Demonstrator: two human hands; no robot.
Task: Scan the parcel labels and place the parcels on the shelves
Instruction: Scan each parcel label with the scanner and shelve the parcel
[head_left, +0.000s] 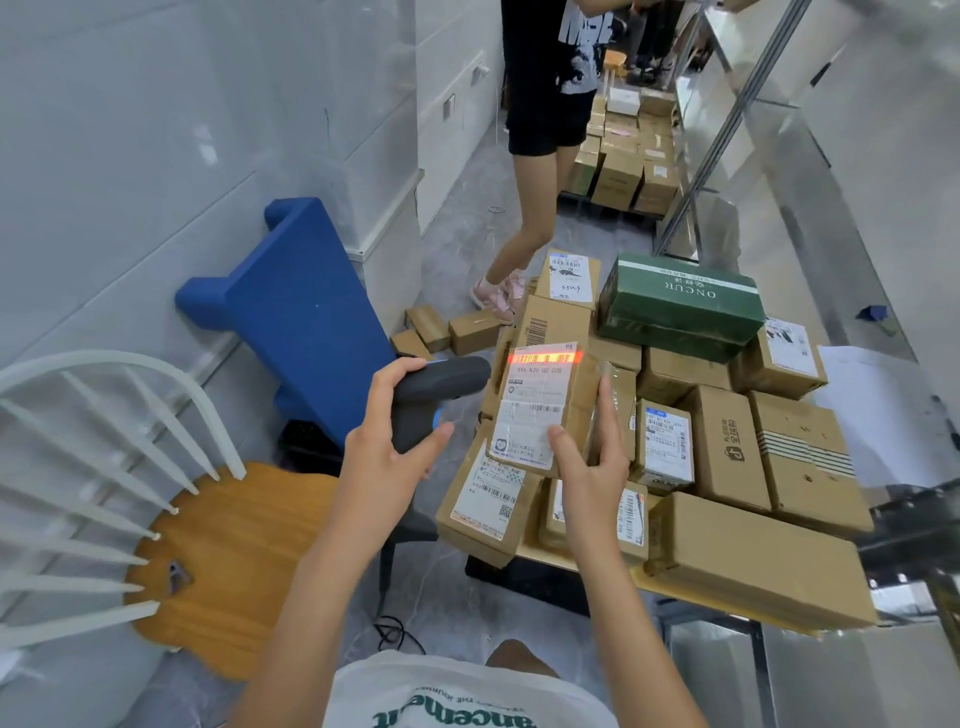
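Left hand (387, 441): fingers curled round the grip of a black scanner (434, 397), nose aimed right. Right hand (589, 457): thumb on the label (535, 405), fingers along the far edge, pinching a parcel (558, 400) tilted up above the box pile (727, 447). Red scan line across the label's top barcode. Left: wooden chair (228, 561), blue pallet (306, 317). Beyond: green box (680, 304), someone's legs (524, 228).

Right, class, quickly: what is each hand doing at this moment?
Left hand: grips the black scanner.
Right hand: holds the parcel up, thumb on its label, fingers along its side.
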